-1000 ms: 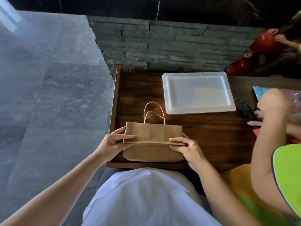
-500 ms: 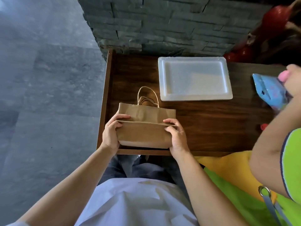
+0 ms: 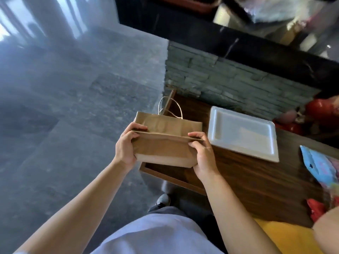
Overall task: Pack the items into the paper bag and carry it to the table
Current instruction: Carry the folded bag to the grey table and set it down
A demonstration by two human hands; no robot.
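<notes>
A brown paper bag [image 3: 165,143] with twine handles is folded flat and held in the air over the left corner of the dark wooden table [image 3: 256,180]. My left hand [image 3: 126,143] grips its left end and my right hand [image 3: 201,156] grips its right end. On the table's right part lie a blue printed packet [image 3: 319,165] and a red item [image 3: 315,208], the red one partly cut off at the edge.
A white foam tray [image 3: 242,134] lies on the table right of the bag. A grey stone wall [image 3: 229,83] backs the table. Another person's arm [image 3: 328,233] and yellow clothing sit at the lower right. Grey tiled floor [image 3: 73,116] spreads to the left.
Both hands have lifted the folded bag off the table and toward its left corner. My view has swung left and up, showing more floor.
</notes>
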